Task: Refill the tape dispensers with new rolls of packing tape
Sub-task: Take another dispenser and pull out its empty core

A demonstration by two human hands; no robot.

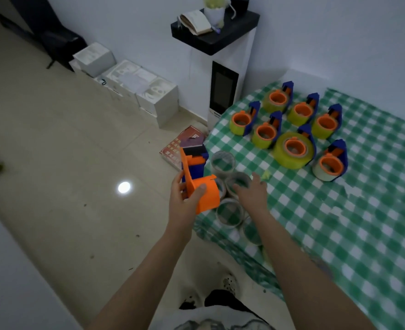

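My left hand grips an empty orange and blue tape dispenser, held upright just off the table's left edge. My right hand hovers with spread fingers over a cluster of clear tape rolls; its fingertips are at one roll. Other clear rolls lie at the back and in front. Several loaded dispensers with yellowish tape stand in a group further back on the green checked tablecloth.
A white unit with a dark screen stands against the wall behind the table. White foam boxes line the wall on the left. A red book lies on the floor by the table edge.
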